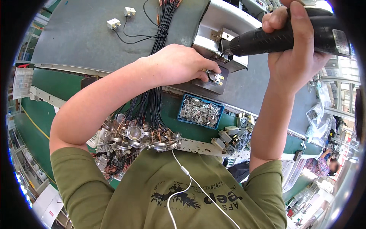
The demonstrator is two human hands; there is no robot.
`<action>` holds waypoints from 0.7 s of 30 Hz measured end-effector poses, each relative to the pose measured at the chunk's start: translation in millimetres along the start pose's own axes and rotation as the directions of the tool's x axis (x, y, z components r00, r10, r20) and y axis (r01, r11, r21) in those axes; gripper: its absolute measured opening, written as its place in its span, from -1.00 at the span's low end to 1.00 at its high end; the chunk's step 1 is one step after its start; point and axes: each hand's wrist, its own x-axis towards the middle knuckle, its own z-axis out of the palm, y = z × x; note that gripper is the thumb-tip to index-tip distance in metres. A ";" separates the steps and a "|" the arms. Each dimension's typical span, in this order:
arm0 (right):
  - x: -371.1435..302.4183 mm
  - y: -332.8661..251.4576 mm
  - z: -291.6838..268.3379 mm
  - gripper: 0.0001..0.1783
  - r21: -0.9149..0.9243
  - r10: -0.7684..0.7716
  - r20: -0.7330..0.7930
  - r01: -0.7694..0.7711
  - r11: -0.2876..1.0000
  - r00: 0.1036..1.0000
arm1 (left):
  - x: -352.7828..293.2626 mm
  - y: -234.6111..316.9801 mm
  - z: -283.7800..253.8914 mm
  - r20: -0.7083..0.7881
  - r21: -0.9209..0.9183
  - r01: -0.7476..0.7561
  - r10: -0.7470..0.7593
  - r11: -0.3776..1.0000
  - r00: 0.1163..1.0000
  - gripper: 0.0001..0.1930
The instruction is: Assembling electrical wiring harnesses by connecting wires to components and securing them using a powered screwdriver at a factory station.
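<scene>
My right hand (295, 47) is wrapped round a black electric screwdriver (259, 41). The driver's nose points left at a small white block with metal terminals (227, 35) in a silver metal housing (209, 47); the very tip cannot be made out. Thumb and forefinger of my left hand (179, 63) pinch a small round metal-capped part with brass terminals (213, 77). That part sits at the top of a dark metal block (219, 87), just below the housing.
Two white switch-like blocks (113, 24) on black leads lie on the grey bench. A bundle of black wires (152, 101) crosses its front edge, ending in round metal parts (134, 133). Near it are a blue tray (179, 108) of small metal pieces and several grey blocks (230, 139). A person (324, 164) is far right.
</scene>
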 end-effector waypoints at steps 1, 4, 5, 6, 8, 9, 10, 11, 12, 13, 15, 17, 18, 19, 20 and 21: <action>0.5 -1.6 1.5 -0.71 0.002 -0.002 0.001 0.002 1.000 1.000 | -0.3 0.3 -0.7 0.011 -0.005 0.008 -0.008 1.000 1.000 -0.61; -4.3 -9.5 5.3 -0.67 -0.004 -0.044 0.037 0.044 0.999 0.998 | -1.0 -0.5 0.7 -0.001 0.006 0.001 -0.001 1.000 1.000 -0.61; -10.2 -9.8 4.3 -0.68 -0.058 0.035 0.010 -0.034 0.998 0.999 | -0.9 0.0 0.3 -0.002 0.007 0.001 -0.001 1.000 1.000 -0.61; -13.6 -9.7 4.4 -0.70 -0.111 0.113 -0.021 -0.114 0.987 0.993 | -0.8 0.5 0.3 -0.001 0.020 -0.003 0.003 1.000 1.000 -0.61; -11.7 -5.3 10.1 -0.74 -0.132 0.040 -0.096 -0.053 0.990 0.995 | -0.2 2.1 0.4 0.006 0.030 -0.009 0.009 1.000 1.000 -0.61; -10.1 -1.9 12.7 -0.79 -0.158 -0.034 -0.168 0.007 0.987 0.985 | 0.0 2.8 -0.6 0.001 0.057 -0.007 0.007 0.998 1.000 -0.61; -9.6 -0.6 14.3 -0.79 -0.163 -0.027 -0.169 -0.001 0.987 0.985 | -0.9 3.7 -0.2 0.000 0.080 -0.005 0.005 0.997 1.000 -0.61; -8.6 0.4 15.7 -0.82 -0.180 -0.070 -0.173 0.038 0.983 0.982 | -1.2 3.0 0.0 -0.004 0.071 0.003 -0.003 0.997 1.000 -0.62; -8.4 2.7 16.1 -0.85 -0.197 -0.113 -0.176 0.077 0.977 0.978 | -0.9 1.5 -0.4 -0.008 0.063 0.011 -0.011 0.998 1.000 -0.62; -6.9 7.2 7.4 -0.78 -0.207 -0.108 -0.089 0.088 0.974 0.990 | -0.7 0.9 -0.8 -0.017 0.051 0.022 -0.021 0.998 1.000 -0.63; -0.2 15.4 -1.0 -0.68 -0.124 -0.046 0.002 0.046 0.991 0.999 | -0.5 0.0 0.8 -0.039 0.048 0.012 -0.010 0.999 0.999 -0.65; 12.9 22.8 -7.0 -0.45 0.038 0.029 0.185 -0.036 0.999 0.982 | -0.1 -2.9 4.0 -0.057 0.032 -0.013 0.014 0.999 0.998 -0.65; 20.0 24.8 -9.2 -0.33 0.114 0.051 0.276 -0.086 0.990 0.960 | -0.5 -2.3 4.2 -0.066 0.054 -0.005 0.009 0.999 0.998 -0.65; 27.0 24.2 -12.6 -0.21 0.176 0.063 0.360 -0.134 0.975 0.931 | 0.8 -1.4 2.6 -0.075 0.079 -0.010 0.016 0.997 0.997 -0.64; 32.6 22.4 -15.9 -0.09 0.233 0.066 0.440 -0.185 0.955 0.895 | 1.7 -1.4 2.0 -0.068 0.086 -0.025 0.031 0.996 0.997 -0.64; 36.1 19.3 -19.0 0.03 0.283 0.062 0.517 -0.239 0.929 0.854 | 2.3 -1.9 2.2 -0.070 0.052 -0.040 0.044 0.998 0.997 -0.64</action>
